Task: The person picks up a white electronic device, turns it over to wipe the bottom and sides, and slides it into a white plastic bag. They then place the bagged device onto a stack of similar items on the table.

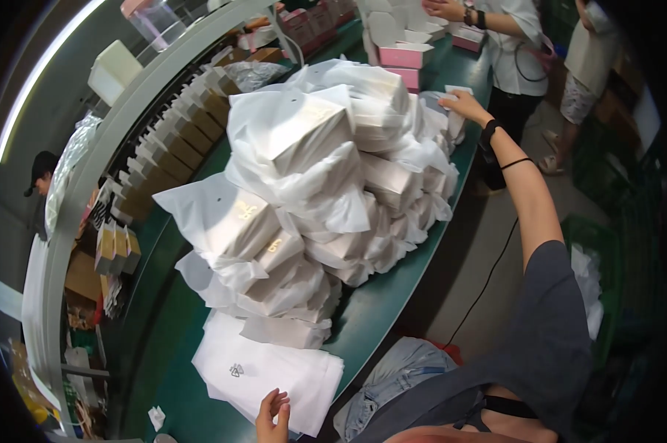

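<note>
My left hand [272, 419] is at the lower edge, its fingers loosely bent and apart with nothing in them. It is over the near edge of a stack of flat white plastic bags [274, 369], marked with a small dark print. Beyond these rises a large heap of pale boxes in frosted white bags [296, 155]. My right arm stretches far along the right side of the heap. At its far right end my right hand [466, 107] grips a white bagged box [455, 127], partly hidden by the hand.
A long green table [160, 376] carries everything. Upright brown cartons [178, 136] line its left side below a grey shelf frame. Pink and white boxes [403, 57] stand at the far end, near a person in white [518, 44]. Green crates [599, 280] are on the floor at right.
</note>
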`<state>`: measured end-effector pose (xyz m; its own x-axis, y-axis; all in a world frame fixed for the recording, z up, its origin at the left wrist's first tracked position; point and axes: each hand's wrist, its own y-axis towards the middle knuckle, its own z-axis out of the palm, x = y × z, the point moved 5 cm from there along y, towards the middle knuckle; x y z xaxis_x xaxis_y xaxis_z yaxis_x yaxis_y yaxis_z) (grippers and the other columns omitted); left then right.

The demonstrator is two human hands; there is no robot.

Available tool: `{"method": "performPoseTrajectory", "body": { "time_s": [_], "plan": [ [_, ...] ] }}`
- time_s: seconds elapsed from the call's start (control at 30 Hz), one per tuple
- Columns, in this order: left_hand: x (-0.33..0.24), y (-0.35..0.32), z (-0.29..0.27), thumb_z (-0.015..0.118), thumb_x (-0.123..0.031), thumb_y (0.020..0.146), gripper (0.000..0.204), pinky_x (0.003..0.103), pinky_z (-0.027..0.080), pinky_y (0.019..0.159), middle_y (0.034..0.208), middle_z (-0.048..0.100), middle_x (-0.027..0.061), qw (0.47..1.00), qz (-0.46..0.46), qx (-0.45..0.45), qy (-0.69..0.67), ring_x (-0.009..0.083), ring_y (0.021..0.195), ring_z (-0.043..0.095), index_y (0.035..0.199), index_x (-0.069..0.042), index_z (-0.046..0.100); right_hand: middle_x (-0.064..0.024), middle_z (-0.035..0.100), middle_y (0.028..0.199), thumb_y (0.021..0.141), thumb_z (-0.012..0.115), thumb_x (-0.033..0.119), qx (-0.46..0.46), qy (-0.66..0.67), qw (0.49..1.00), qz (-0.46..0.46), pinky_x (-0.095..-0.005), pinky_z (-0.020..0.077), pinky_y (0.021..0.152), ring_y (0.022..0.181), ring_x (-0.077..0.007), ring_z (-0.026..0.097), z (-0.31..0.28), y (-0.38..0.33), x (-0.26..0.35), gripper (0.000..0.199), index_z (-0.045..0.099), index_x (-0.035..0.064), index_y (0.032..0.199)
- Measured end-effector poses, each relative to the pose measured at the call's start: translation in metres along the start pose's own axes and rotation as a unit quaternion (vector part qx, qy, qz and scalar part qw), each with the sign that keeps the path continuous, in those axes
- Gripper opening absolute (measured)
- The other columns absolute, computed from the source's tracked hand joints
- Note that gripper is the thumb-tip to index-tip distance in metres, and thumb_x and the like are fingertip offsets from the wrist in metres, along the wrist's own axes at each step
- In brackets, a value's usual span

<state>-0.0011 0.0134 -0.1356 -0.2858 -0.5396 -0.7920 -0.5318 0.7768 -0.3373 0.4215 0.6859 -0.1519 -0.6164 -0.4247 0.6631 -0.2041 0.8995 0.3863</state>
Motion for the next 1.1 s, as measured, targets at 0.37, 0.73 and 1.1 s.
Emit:
{"method": "performPoseTrajectory", "body": {
  "time_s": [0.37,0.73,1.1],
  "plan": [
    [-0.016,0.002,-0.067,0.053,-0.012,0.092,0.030,0.030,0.045,0.086,0.105,0.062,0.0130,0.990,0.007,-0.110,0.087,0.0196,0.098,0.059,0.118,0.004,0.053,-0.0173,0.064,0.090,0.091,0.052,0.043,-0.249,0.003,0.963,0.105,-0.0330,0.0461,0.076,0.085,-0.0272,0.062,0.012,-0.061,-0.084,0.050,0.060,-0.0062,0.100],
    [-0.141,-0.016,-0.086,0.050,-0.017,0.094,0.020,0.030,0.046,0.065,0.078,0.061,0.0117,0.868,0.475,-0.098,-0.106,0.0169,0.069,0.057,0.096,0.001,0.059,-0.0007,0.056,0.078,0.091,0.053,0.011,-0.191,0.250,0.947,0.071,-0.0212,0.0411,0.052,0.060,-0.0054,0.049,0.035,-0.323,0.112,0.009,0.058,0.0037,0.091],
    [-0.160,-0.044,-0.101,0.050,-0.011,0.085,0.012,0.035,0.048,0.048,0.061,0.057,0.0134,0.627,0.723,0.143,-0.251,0.0205,0.049,0.052,0.082,0.001,0.053,-0.0086,0.053,0.061,0.078,0.066,0.007,0.032,0.295,0.937,-0.182,-0.0316,0.0401,0.046,0.052,-0.0227,0.053,0.139,-0.413,0.314,0.009,0.060,0.0024,0.072]
  ]
}}
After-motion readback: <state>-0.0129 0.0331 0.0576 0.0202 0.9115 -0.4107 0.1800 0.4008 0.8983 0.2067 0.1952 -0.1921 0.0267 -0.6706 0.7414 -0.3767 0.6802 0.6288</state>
